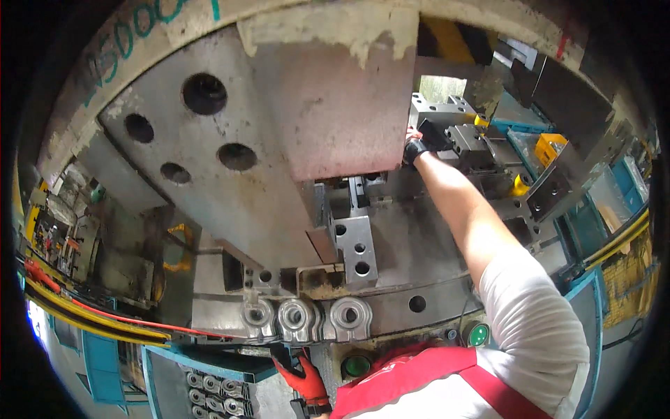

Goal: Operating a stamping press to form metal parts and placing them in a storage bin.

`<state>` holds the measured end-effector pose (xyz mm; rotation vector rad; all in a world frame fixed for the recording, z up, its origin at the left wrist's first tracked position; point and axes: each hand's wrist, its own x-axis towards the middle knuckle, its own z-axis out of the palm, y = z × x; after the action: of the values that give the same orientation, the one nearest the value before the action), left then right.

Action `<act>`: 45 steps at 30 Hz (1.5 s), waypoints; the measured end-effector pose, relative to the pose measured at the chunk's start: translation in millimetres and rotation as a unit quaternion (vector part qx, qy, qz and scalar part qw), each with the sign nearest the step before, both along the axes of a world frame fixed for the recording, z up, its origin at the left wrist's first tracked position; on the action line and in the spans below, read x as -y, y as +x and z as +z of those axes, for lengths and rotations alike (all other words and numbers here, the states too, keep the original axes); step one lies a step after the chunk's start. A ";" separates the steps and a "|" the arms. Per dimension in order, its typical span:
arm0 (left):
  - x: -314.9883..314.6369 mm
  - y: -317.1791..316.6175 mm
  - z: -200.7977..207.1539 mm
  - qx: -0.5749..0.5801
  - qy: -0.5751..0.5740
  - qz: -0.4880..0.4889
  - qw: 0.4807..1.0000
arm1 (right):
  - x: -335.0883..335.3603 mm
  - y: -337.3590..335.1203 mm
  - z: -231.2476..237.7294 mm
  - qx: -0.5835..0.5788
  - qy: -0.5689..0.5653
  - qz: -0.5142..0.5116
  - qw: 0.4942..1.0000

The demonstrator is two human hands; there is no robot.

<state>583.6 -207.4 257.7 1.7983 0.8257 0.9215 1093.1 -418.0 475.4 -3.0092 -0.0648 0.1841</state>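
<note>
My right arm reaches far forward beside a large upright metal block point(349, 105) with a flat, pale face. Its hand, my right hand point(413, 137), wears a black wrist band; the block's edge partly covers it, so its fingers and anything in them cannot be made out. Low in the view, my left hand point(307, 384) is in a red glove with dark fingertips. Its fingers are apart, with nothing visible in them. Just beyond it, three ring-shaped pressed metal parts point(351, 329) sit in a row on the machine's front ledge.
A teal-edged bin point(199, 364) at lower left holds several similar parts. Green push buttons point(479, 335) line the front edge. Steel die blocks point(359, 244) stand on the machine bed. A red hose point(146, 315) runs along the left; a yellow bin point(550, 149) is at far right.
</note>
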 end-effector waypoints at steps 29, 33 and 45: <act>52.2 -42.7 -83.9 -0.309 -0.107 -0.212 0.921 | 292.9 -493.4 -346.8 0.083 0.218 -0.242 0.942; 60.0 -38.6 -56.3 -0.325 -0.130 -0.184 0.918 | 266.6 -484.0 -303.5 -0.002 0.185 -0.293 0.938; 34.2 -52.6 -156.1 -0.244 -0.153 -0.209 0.934 | 260.2 -486.6 -300.2 0.033 0.169 -0.294 0.940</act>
<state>530.9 -241.7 101.6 1.8405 0.7867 0.0561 606.5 -678.3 175.2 -2.5503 0.7104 0.0055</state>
